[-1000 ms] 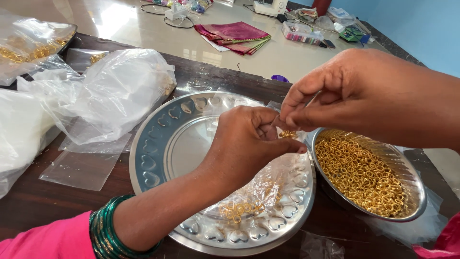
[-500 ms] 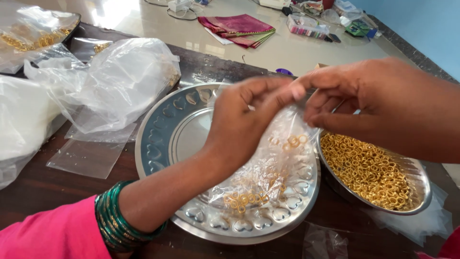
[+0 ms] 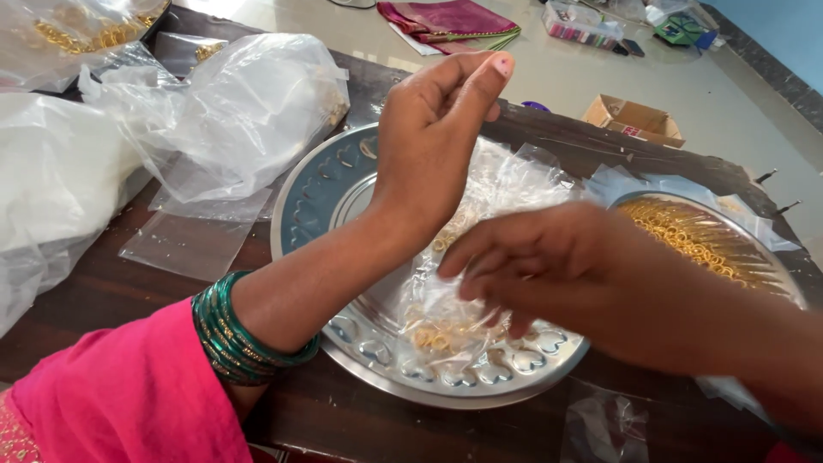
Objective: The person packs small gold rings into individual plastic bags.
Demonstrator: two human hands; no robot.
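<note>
both hands work over the steel tray (image 3: 317,184): the left hand (image 3: 429,129) is raised above it, fingers half curled with the thumb and forefinger nearly meeting, though i cannot tell whether they pinch anything, perhaps the top edge of the clear plastic bag (image 3: 480,257). the right hand (image 3: 557,274) is lower and blurred, fingers loosely spread and pointing left, pressed onto or into that bag, not clamped on anything that shows. the bag lies across the tray's right half, with a few small gold rings (image 3: 433,339) gathered inside it near the front rim. just right of the tray sits a steel bowl (image 3: 771,257) full of the same gold rings, resting on more plastic. crumpled empty bags (image 3: 240,111) lie well to the left. to do this well, the bag's mouth wants holding high and taut while the lower hand stays inside the tray's rim, so any loose ring drops onto steel, not the dark table (image 3: 103,283).
</note>
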